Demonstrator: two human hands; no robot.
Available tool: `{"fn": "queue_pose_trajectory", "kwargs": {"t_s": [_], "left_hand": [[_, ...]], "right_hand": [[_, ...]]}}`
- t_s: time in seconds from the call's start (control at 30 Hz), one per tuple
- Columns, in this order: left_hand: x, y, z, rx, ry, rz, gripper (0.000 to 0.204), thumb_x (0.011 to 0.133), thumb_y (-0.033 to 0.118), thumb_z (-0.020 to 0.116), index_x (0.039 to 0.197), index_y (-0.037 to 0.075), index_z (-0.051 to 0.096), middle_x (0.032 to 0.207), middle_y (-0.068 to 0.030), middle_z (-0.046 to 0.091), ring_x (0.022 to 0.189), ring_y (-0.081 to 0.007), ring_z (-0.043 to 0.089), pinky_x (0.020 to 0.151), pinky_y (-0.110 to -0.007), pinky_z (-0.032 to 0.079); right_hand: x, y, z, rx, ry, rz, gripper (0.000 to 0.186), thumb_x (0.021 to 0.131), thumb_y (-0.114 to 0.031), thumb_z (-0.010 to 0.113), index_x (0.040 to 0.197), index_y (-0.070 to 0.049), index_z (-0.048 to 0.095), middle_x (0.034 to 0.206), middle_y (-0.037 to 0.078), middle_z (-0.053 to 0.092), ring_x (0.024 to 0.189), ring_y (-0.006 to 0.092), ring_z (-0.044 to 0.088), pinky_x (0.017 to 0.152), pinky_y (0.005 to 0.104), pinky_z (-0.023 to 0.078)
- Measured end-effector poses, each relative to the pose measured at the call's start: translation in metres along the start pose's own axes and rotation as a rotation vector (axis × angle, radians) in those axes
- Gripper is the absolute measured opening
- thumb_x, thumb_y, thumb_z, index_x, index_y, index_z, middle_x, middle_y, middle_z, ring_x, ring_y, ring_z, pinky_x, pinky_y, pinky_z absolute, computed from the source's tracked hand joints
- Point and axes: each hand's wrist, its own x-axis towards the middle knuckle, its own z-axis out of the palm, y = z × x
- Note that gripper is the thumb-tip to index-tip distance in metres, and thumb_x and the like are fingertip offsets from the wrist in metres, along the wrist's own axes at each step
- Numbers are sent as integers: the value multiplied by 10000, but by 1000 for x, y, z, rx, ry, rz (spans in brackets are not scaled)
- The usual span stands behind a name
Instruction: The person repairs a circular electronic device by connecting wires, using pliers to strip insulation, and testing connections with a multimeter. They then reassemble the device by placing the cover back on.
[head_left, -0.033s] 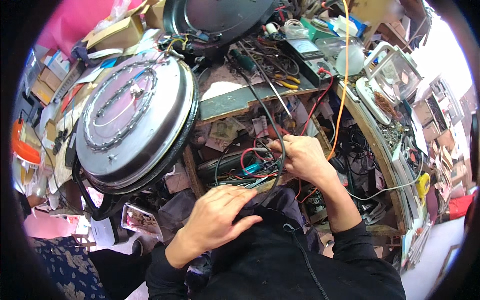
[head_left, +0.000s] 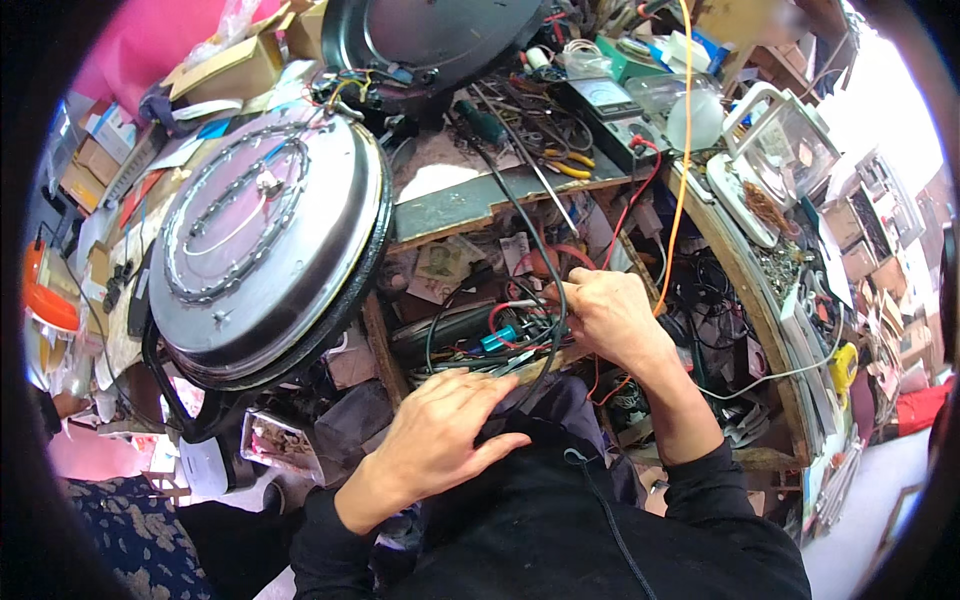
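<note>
My right hand (head_left: pixel 615 320) is over the open drawer, fingers curled closed beside a long black cable (head_left: pixel 525 220) and a bundle of red and black wires (head_left: pixel 505 315); what it grips is unclear. My left hand (head_left: pixel 440 440) lies palm down with fingers extended at the wooden drawer front (head_left: pixel 525 370), apparently holding nothing. A teal cylinder (head_left: pixel 497 337) lies among tools and wires in the drawer. To the left sits a large round metal appliance plate (head_left: pixel 250 250) with a coiled element and wiring.
A black pan-like shell (head_left: pixel 430 30), pliers (head_left: pixel 565 165), an analog meter (head_left: pixel 600 95) and an orange cord (head_left: pixel 685 150) are beyond the drawer. A white-framed appliance part (head_left: pixel 780 150) is right. A floral-patterned fabric (head_left: pixel 120 530) shows lower left, near another person's hand (head_left: pixel 68 405) at the rim.
My right hand has shifted very slightly with the wires. The view has moved a little; my left hand looks much the same.
</note>
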Motion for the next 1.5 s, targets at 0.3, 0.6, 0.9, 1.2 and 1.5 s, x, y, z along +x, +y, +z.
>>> {"fn": "queue_pose_trajectory", "kwargs": {"t_s": [0.3, 0.6, 0.9, 1.2, 1.5], "left_hand": [[3, -16, 23, -155, 241, -42, 251, 809, 52, 749, 1039, -24, 683, 975, -181, 703, 908, -322, 692, 860, -408, 546], [0, -14, -1, -163, 194, -41, 377, 814, 17, 745, 1186, 46, 684, 990, -140, 699, 874, -310, 670, 786, -365, 534], [54, 6, -4, -137, 393, 60, 441, 810, 59, 770, 1229, 5, 644, 1138, -198, 671, 980, -319, 679, 835, -378, 551], [79, -1, 18, -381, 517, 12, 332, 905, -28, 648, 1236, -26, 630, 1131, -191, 704, 939, -241, 723, 809, -325, 576], [17, 19, -55, -72, 912, 116, 353, 1031, 211, 548, 1255, -60, 512, 898, -188, 703, 822, -280, 678, 825, -403, 548]], "right_hand": [[-10, 58, -25, 81, 279, 106, 123, 752, -11, 612, 868, -35, 582, 824, 154, 602, 803, 359, 624, 711, 431, 521], [-12, 81, -24, 1567, 230, -43, 283, 905, -255, 734, 1042, -9, 714, 1107, 143, 701, 917, 209, 669, 788, 324, 533], [2, 33, -36, 1367, -3, -168, 276, 873, -175, 761, 1112, -38, 747, 1084, 79, 660, 992, 162, 625, 828, 290, 506], [1, -8, -83, 771, 62, -276, 267, 864, -96, 739, 1116, -22, 685, 928, 148, 705, 864, 269, 712, 742, 376, 539], [-9, 39, -132, 551, 728, 111, 235, 912, -53, 695, 1145, -25, 697, 1013, 94, 736, 832, 154, 686, 760, 288, 542]]}}
